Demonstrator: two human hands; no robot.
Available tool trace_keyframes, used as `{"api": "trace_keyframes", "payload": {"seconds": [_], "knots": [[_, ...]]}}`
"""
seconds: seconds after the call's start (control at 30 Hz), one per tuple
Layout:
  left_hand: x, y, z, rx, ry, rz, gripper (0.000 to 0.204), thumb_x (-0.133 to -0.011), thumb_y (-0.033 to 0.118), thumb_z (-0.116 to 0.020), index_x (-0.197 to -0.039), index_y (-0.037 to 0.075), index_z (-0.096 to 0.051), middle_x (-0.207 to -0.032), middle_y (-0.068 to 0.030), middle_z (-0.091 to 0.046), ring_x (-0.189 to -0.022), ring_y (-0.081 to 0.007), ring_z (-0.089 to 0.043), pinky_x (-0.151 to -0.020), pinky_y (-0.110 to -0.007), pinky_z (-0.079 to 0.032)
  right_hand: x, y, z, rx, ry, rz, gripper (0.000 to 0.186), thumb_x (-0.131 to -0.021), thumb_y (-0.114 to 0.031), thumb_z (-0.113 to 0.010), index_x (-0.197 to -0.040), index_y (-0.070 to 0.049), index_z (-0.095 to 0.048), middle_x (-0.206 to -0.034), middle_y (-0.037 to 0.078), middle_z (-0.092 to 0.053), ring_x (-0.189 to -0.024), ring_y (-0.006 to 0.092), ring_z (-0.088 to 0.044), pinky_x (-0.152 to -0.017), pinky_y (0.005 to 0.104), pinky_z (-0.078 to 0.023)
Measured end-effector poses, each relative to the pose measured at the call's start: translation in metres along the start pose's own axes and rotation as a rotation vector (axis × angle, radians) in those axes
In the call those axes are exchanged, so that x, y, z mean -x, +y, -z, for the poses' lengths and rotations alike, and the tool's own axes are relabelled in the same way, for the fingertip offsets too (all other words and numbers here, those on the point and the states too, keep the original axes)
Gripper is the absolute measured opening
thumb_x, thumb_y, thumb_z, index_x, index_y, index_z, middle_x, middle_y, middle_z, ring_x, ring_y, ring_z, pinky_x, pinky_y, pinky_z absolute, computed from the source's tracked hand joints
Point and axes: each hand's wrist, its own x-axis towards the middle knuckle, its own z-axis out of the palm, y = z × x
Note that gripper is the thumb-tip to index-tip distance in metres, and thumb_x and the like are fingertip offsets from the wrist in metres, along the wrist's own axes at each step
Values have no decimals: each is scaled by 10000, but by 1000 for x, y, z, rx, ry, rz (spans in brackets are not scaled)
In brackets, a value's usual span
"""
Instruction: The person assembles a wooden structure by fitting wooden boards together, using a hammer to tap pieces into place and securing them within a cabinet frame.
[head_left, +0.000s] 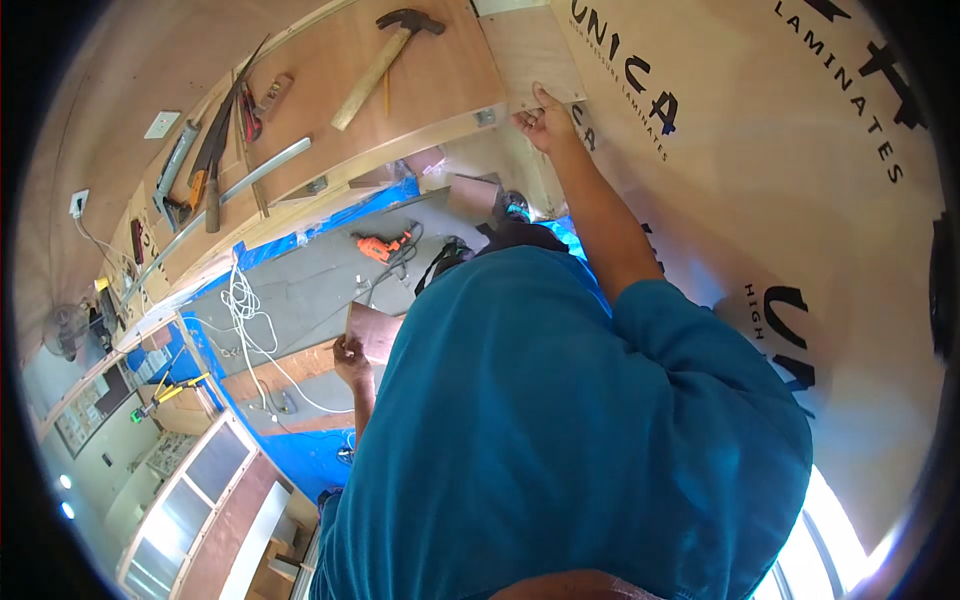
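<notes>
My left hand (352, 364) is low beside my body, its fingers closed on a small flat piece of wood board (374, 331). Higher up, at the bench's right end, my right hand (547, 120) has its thumb on the lower edge of a thin plywood panel (528, 62), fingers curled below. That panel lies against the wooden workbench (450, 70) and the tall printed brown sheet (760, 190) on the right. A claw hammer (378, 80) with a wooden handle rests on the bench, a pencil (386, 95) next to it.
Left on the bench are a handsaw (215, 140), a caulking gun (177, 165), a red-handled tool (250, 115) and a long metal straightedge (265, 170). On the grey floor lie an orange power drill (382, 247) and a tangled white cord (243, 300). A glazed frame (190, 505) stands lower left.
</notes>
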Motion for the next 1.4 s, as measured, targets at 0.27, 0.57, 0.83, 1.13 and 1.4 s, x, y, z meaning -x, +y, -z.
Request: {"api": "trace_keyframes", "payload": {"seconds": [0.27,0.57,0.83,1.13,1.4], "knots": [[17,6,-9,0,40,17,364,-881,205,-745,-1170,5,-650,-1047,-193,-715,-885,-359,-688,-763,-454,-546,2,4,-8,-32,-65,7,440,-955,-357,-753,-1295,-129,-593,-1206,101,-639,-1134,288,-575,-1032,499,-475],[24,68,-2,35,38,27,353,-909,233,-739,-1166,8,-649,-1006,-186,-717,-849,-312,-688,-735,-416,-541,-6,14,-23,19,107,13,276,-911,-276,-806,-1116,-147,-675,-1007,41,-654,-976,222,-591,-931,442,-522],[19,42,-14,-125,44,14,368,-897,279,-741,-1152,24,-673,-993,-186,-723,-844,-351,-688,-732,-458,-527,-16,24,-46,137,310,55,204,-851,-183,-866,-984,-154,-714,-782,-15,-494,-727,159,-456,-848,381,-539],[-11,48,-31,-57,37,88,362,-882,275,-736,-1156,46,-677,-1053,-202,-734,-927,-408,-706,-798,-493,-544,-11,31,-58,90,349,187,132,-852,-55,-840,-865,-81,-711,-715,-11,-538,-643,136,-486,-642,321,-502],[-56,147,-5,8,-1,-160,365,-878,139,-732,-1223,44,-661,-1051,-206,-739,-925,-384,-726,-772,-459,-570,-12,29,-46,-6,393,150,155,-887,-138,-827,-988,-98,-717,-868,12,-633,-775,165,-577,-669,358,-523]]}}
